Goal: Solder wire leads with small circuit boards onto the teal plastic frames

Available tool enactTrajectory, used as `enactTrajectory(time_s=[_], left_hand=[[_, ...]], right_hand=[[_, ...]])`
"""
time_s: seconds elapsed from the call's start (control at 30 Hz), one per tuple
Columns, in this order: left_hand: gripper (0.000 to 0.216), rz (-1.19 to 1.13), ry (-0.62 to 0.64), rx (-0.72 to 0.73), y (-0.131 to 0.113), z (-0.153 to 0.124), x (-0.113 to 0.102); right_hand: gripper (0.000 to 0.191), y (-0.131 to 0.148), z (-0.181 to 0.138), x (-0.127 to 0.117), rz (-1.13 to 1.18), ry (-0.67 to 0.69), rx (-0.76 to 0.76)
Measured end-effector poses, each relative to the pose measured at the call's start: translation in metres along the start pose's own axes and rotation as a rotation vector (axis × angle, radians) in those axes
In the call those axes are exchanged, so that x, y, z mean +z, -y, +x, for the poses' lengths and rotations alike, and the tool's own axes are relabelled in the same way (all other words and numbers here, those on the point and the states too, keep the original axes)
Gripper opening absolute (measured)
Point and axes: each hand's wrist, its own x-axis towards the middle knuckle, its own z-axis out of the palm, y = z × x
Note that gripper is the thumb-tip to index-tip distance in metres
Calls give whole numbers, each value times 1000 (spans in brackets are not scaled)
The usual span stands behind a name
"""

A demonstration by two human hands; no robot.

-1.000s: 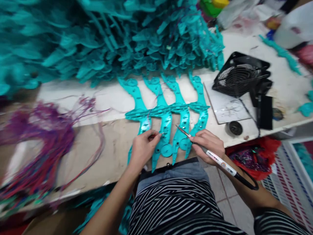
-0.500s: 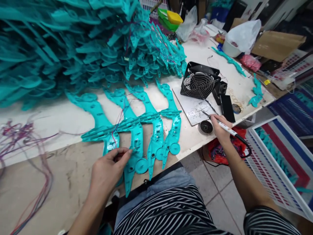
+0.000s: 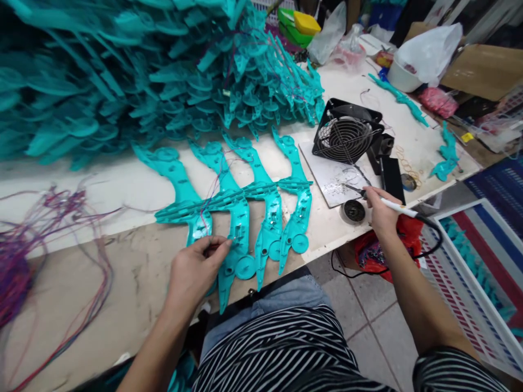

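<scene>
My right hand (image 3: 383, 213) is wrapped round a soldering iron (image 3: 399, 207) with a white handle and a black cable. Its tip points left over a white board (image 3: 322, 175) with solder specks, just above a small round tin (image 3: 353, 212). Several teal plastic pieces (image 3: 239, 215) lie in a row, crossed by long teal strips. Over the leftmost ones, my left hand (image 3: 196, 269) is closed in a pinch at a thin red wire (image 3: 203, 216), its end mostly hidden by the fingers. The fingertips rest by the second piece from the left.
A big heap of teal pieces (image 3: 163, 81) fills the back left. Loose red and purple wires (image 3: 61, 215) lie at left. A black fan (image 3: 345, 133) stands behind the board, near a dark box (image 3: 392, 179). White crates (image 3: 469, 261) sit at lower right, beside a red bag (image 3: 408, 234).
The view has shifted slightly left, so the scene sits further right. Both hands keep their grips; the iron's tip stays over the white board.
</scene>
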Motion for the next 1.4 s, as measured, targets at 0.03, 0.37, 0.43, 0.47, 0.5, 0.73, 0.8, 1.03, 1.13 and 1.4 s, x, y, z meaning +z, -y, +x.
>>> enactTrajectory(time_s=[0.03, 0.37, 0.43, 0.47, 0.5, 0.73, 0.8, 1.03, 1.13, 1.4], left_hand=[[28, -4, 3, 7, 0, 0, 0], [18, -37, 20, 51, 11, 1, 2], [17, -29, 26, 55, 13, 2, 3], [17, -29, 32, 55, 13, 2, 3], [16, -29, 35, 56, 14, 2, 3], [11, 21, 37, 138, 16, 0, 4], [12, 76, 40, 171, 16, 0, 4], [7, 34, 12, 184, 19, 0, 4], [15, -206, 6, 161, 19, 0, 4], [17, -340, -17, 70, 13, 11, 7]], right_hand=[[24, 4, -3, 2, 39, -21, -14], [14, 77, -100, 49, 239, 616, -542], [16, 86, -112, 58, 300, 688, -627], [17, 89, -116, 63, 320, 715, -647], [19, 91, -118, 68, 331, 735, -657], [24, 106, -128, 124, 238, 789, -808], [29, 110, -132, 140, 240, 828, -821], [25, 113, -138, 157, 235, 850, -791], [27, 109, -137, 157, 219, 863, -744], [27, 104, -124, 131, 192, 735, -713]])
